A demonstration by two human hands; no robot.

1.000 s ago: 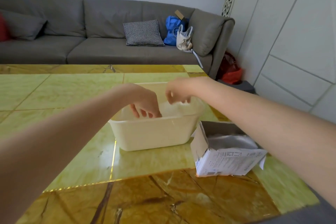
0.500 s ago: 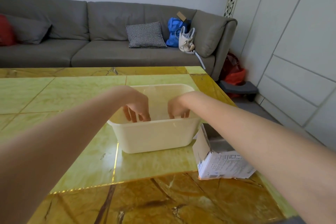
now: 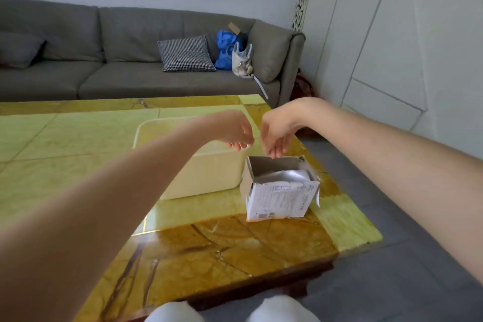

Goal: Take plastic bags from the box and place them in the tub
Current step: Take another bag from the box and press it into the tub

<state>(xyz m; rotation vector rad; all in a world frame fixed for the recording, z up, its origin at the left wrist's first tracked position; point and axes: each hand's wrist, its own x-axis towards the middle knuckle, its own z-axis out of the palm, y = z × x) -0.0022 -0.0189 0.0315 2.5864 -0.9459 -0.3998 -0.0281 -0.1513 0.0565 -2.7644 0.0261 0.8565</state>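
**Hands above tub and box**

On the marble table (image 3: 235, 251), the torn cardboard box (image 3: 279, 198) with silvery plastic bags (image 3: 283, 175) touches the cream tub (image 3: 209, 178). Right hand (image 3: 274, 136) hangs above the box, fingers loose and empty; left hand (image 3: 235, 131), equally slack, and its forearm hide the tub's interior. Grey sofa (image 3: 130, 60) behind.

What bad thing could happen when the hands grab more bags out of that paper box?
1. The box looks torn and light; pulling a bag one-handed might lift or tip it.
2. It stands near the table's right edge, so a tug could slide it toward the floor.
3. The left hand and right hand are close together and could bump.
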